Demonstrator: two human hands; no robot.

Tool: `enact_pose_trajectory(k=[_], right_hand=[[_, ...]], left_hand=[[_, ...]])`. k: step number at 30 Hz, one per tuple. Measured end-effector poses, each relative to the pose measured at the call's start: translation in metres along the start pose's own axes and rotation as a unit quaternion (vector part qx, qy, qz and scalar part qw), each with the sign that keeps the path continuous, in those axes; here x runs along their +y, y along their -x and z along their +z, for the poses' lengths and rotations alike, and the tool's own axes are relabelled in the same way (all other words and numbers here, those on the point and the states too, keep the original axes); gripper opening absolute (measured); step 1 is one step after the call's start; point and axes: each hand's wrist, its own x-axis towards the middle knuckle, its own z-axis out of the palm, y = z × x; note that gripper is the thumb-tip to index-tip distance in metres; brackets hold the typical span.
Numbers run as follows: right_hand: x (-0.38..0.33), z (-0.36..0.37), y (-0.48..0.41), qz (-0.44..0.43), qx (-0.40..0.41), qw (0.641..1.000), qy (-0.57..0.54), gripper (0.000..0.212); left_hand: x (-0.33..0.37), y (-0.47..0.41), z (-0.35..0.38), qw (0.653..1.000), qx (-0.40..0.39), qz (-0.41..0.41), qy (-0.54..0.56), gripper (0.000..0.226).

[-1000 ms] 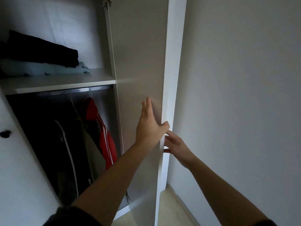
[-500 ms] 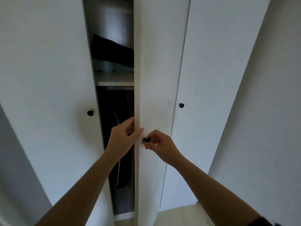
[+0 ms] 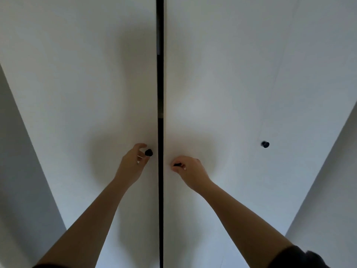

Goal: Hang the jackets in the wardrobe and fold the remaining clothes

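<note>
- The left wardrobe door (image 3: 77,93) has a smooth, matt white face, like painted or laminated board; no grain shows.
- The right wardrobe door (image 3: 222,84) has the same flat, matt white finish, with a faint hairline seam running down it further right.
- The left knob (image 3: 149,152) is black and smooth with a dull sheen; whether plastic or metal cannot be told.
- The far right knob (image 3: 265,144) looks alike, black, slightly blurred.
- The sleeve (image 3: 297,258) is dark, matt cloth.
</note>
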Motion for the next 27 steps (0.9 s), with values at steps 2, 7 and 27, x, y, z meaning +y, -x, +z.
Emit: enact_pose_trajectory(k=[2,7,27], right_hand=[[0.000,0.005,-0.011,0.007,0.006,1.000,0.007,0.008],[0.002,0.021,-0.043,0.017,0.024,0.999,0.027,0.008],[0.018,0.042,-0.092,0.016,0.059,0.996,0.065,0.010]], left_hand=[[-0.004,-0.009,0.003,1.000,-0.024,0.001,0.004,0.024],[-0.013,-0.029,0.010,0.999,-0.023,0.039,0.013,0.015],[-0.034,-0.056,0.031,0.995,0.012,0.077,0.063,0.015]])
